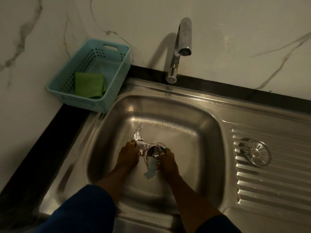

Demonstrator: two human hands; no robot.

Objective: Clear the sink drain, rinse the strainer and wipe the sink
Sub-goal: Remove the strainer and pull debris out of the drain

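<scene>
Gripping crumpled wrapper (143, 146) with left hand (128, 155), pinching foil scrap (157, 148) with right hand (166, 158) over drain (150, 151) between the 2. Well right of right hand, on draining board (269, 182): strainer (257, 153). Beyond left hand: green cloth (90, 86).

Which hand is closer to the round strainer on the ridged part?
Right. The right hand, pinching scraps at the drain, is left of the strainer; the left hand, gripping a wrapper, is farther left.

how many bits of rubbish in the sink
3: foil wrapper in the left hand beside the drain; foil scrap pinched by the right hand over it; pale blue scrap nearer. More may hide underneath.
</scene>
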